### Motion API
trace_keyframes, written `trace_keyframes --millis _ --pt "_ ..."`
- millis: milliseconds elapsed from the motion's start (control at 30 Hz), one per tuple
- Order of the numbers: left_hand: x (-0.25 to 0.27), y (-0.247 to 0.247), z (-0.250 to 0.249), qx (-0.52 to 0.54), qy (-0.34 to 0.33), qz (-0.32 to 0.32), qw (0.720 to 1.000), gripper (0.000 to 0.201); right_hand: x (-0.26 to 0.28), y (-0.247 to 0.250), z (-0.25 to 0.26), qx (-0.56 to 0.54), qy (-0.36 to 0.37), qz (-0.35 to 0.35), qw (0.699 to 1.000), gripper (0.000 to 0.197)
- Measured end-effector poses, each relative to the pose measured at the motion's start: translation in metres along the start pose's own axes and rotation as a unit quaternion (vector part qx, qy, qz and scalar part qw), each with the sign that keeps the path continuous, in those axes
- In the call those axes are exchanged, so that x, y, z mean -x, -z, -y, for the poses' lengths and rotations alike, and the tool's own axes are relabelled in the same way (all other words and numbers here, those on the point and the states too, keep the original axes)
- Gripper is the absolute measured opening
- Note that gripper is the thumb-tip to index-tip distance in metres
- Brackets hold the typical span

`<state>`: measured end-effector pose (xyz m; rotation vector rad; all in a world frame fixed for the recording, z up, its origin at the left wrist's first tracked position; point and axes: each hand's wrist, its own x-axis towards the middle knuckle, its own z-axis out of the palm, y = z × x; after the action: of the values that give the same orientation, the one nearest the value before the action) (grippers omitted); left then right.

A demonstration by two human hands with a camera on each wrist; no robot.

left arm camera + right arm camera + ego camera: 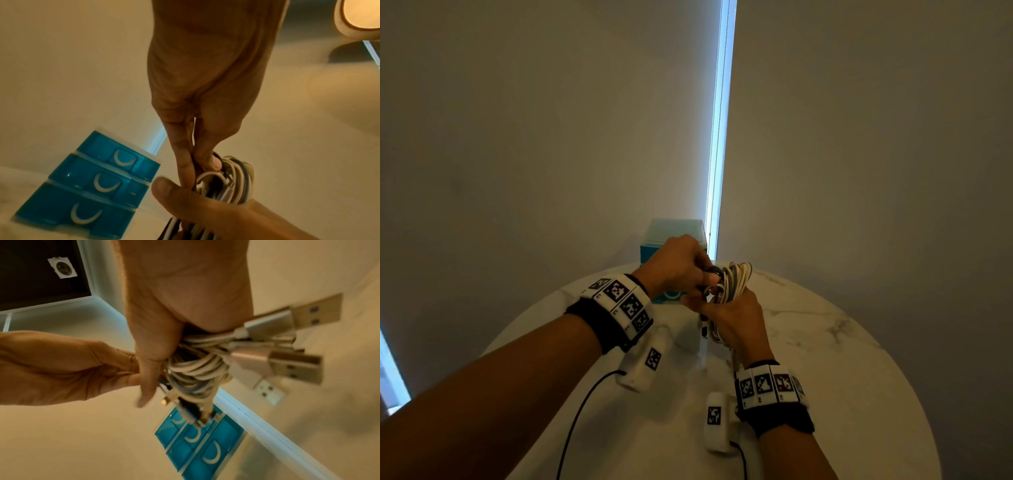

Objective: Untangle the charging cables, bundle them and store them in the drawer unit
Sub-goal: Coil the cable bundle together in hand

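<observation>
Head view shows the cables (729, 284), white and dark ones coiled together, held up above the tabletop (842, 342) between both hands. The right hand (736, 322) has its fingers and thumb wrapped tightly round the middle of the coil; in the right wrist view the metal plugs (287, 344) stick out past the heel of that hand (two wide flat ones are plain, the smaller ones blurred). The left hand (678, 263) meets the coil from the other side, its grip narrowed to a pinch: thumb (207, 149) and forefinger pressed on a dark strand at the top of the coil, the other fingers curled in. Just behind the hands, at the far edge of the round marble tabletop, stands the blue drawer unit (674, 236); the left wrist view shows its three drawers, each with a pale curved handle, all pushed in.
</observation>
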<state>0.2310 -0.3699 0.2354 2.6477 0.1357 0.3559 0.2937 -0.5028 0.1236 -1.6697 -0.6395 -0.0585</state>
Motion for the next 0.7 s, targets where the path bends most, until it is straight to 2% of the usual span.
trace_keyframes --millis 167,267,333,367,433,500,567,633,700 --pt "-0.008 -0.005 0.005 0.109 -0.007 0.020 0.994 0.038 -0.005 0.001 -0.009 -0.009 -0.062 -0.069 0.996 0.017" --pt "-0.012 0.005 0.003 0.028 -0.026 0.050 0.998 0.039 -0.008 -0.006 -0.013 -0.059 -0.115 -0.067 0.989 0.015" --pt "-0.016 0.014 0.006 0.012 -0.019 0.054 0.998 0.039 -0.009 -0.013 -0.018 -0.127 -0.169 -0.058 0.976 0.018" --pt "-0.018 0.018 0.011 0.012 -0.013 0.033 0.999 0.042 -0.008 -0.016 -0.021 -0.183 -0.202 -0.057 0.961 0.020" --pt "-0.024 0.024 0.032 -0.022 0.003 -0.046 0.999 0.045 -0.009 -0.022 -0.028 -0.318 -0.266 -0.046 0.909 0.029" --pt "-0.028 0.025 0.057 -0.080 0.028 -0.093 0.992 0.034 -0.014 -0.029 -0.035 -0.427 -0.293 -0.024 0.855 0.038" --pt "-0.030 0.017 0.080 -0.154 0.048 -0.056 0.985 0.030 -0.020 -0.037 -0.042 -0.483 -0.308 -0.020 0.820 0.033" --pt "-0.032 0.005 0.095 -0.204 0.060 -0.012 0.977 0.041 -0.027 -0.045 -0.049 -0.511 -0.317 -0.032 0.799 0.021" --pt "-0.033 -0.004 0.102 -0.247 0.044 -0.026 0.968 0.050 -0.035 -0.055 -0.053 -0.526 -0.323 -0.038 0.786 0.016"
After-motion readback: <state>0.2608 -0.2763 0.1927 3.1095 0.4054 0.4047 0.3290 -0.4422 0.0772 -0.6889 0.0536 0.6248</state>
